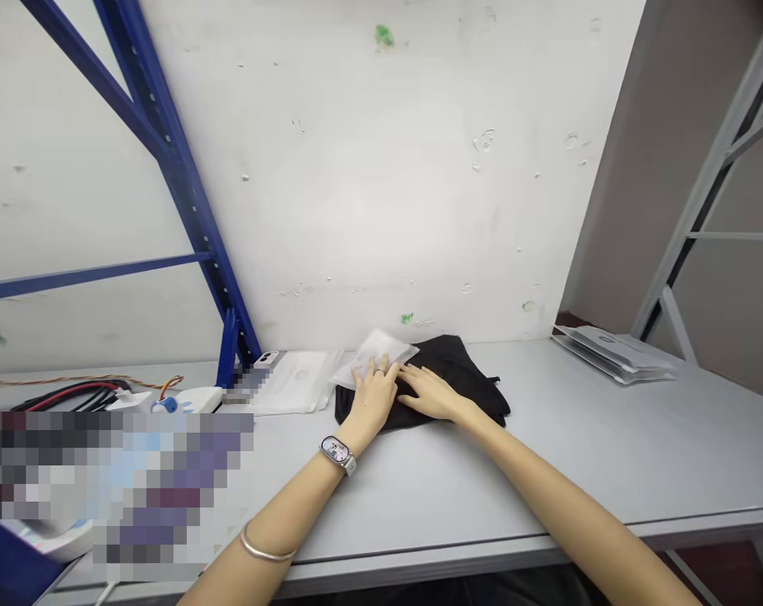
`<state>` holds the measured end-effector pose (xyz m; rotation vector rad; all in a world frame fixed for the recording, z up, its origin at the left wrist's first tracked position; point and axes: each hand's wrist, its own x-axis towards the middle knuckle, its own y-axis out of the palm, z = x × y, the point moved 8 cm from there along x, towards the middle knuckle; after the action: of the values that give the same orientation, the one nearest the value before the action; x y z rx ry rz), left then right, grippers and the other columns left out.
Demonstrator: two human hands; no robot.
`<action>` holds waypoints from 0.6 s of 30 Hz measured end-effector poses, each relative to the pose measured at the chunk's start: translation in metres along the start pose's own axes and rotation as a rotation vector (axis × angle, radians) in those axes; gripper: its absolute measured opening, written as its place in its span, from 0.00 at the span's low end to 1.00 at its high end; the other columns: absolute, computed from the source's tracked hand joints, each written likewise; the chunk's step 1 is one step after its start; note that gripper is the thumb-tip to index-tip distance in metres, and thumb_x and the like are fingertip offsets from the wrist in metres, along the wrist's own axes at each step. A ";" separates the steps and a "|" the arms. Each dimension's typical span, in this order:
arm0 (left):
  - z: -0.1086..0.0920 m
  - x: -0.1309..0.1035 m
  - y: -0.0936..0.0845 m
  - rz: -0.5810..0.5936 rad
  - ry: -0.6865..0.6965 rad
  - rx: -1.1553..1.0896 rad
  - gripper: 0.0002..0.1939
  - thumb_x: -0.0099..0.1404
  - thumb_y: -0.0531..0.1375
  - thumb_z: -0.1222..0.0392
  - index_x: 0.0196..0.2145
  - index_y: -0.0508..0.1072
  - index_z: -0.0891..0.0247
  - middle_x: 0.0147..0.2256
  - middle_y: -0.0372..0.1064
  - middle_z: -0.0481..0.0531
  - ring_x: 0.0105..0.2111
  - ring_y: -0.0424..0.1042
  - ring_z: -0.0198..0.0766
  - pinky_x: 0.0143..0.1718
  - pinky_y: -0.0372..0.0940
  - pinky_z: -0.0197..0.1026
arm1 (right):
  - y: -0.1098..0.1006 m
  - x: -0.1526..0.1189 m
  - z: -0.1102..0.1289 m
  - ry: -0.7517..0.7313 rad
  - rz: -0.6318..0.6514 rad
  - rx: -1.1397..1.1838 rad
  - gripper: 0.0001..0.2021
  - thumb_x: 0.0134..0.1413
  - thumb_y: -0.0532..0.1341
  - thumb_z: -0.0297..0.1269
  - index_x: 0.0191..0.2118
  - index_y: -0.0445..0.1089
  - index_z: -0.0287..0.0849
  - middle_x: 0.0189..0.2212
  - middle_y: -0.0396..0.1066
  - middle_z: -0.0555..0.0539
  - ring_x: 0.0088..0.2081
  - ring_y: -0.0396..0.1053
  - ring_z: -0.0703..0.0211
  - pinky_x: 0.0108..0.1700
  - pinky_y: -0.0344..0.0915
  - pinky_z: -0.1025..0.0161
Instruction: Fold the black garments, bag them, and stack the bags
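Observation:
A black cloth item (460, 370) lies on the grey table (457, 497) before me. Over its left part rests a translucent white plastic bag (378, 343). My left hand (374, 396), with a watch on its wrist, lies on the bag and the cloth, fingers spread. Flat on the cloth, my right hand (428, 394) has its fingers stretched out towards the left hand, close to touching it. What lies beneath both palms is hidden.
Left of the cloth is a stack of translucent bags (296, 383). More packets (614, 349) lie at the back right. Cables (71, 396), a white power strip (198, 400) and a blurred area fill the left. A blue metal frame (192, 202) stands behind.

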<state>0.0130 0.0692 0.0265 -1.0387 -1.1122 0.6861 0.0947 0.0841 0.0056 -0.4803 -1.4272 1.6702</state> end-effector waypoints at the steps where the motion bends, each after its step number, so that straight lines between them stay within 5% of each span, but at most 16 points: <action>1: 0.002 0.000 0.001 0.001 -0.011 -0.010 0.23 0.66 0.43 0.70 0.56 0.60 0.61 0.63 0.50 0.62 0.63 0.47 0.58 0.56 0.49 0.70 | 0.000 0.000 -0.004 0.018 -0.003 -0.002 0.30 0.59 0.53 0.43 0.65 0.51 0.38 0.66 0.48 0.40 0.66 0.43 0.49 0.65 0.42 0.50; 5: 0.008 -0.001 0.009 0.020 -0.043 -0.117 0.20 0.67 0.44 0.70 0.54 0.61 0.64 0.58 0.60 0.64 0.62 0.50 0.55 0.56 0.52 0.66 | 0.001 0.007 -0.012 0.054 -0.101 0.004 0.24 0.62 0.50 0.36 0.62 0.57 0.39 0.64 0.53 0.42 0.65 0.47 0.52 0.65 0.44 0.50; 10: 0.018 0.003 0.013 -0.011 -0.036 -0.331 0.17 0.69 0.41 0.69 0.51 0.62 0.65 0.50 0.68 0.63 0.57 0.60 0.51 0.54 0.55 0.67 | 0.005 0.015 0.003 -0.079 -0.172 0.129 0.20 0.62 0.48 0.31 0.58 0.63 0.40 0.59 0.62 0.42 0.63 0.54 0.54 0.63 0.49 0.51; 18: 0.018 0.007 0.018 -0.018 0.036 -0.439 0.22 0.71 0.40 0.65 0.60 0.54 0.63 0.61 0.56 0.63 0.63 0.50 0.50 0.59 0.45 0.69 | -0.011 0.038 0.003 -0.068 -0.313 0.078 0.17 0.60 0.48 0.28 0.51 0.68 0.40 0.53 0.68 0.41 0.55 0.63 0.54 0.59 0.56 0.54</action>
<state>-0.0009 0.0875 0.0144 -1.4036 -1.2697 0.4121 0.0758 0.1122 0.0256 -0.1469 -1.3996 1.4931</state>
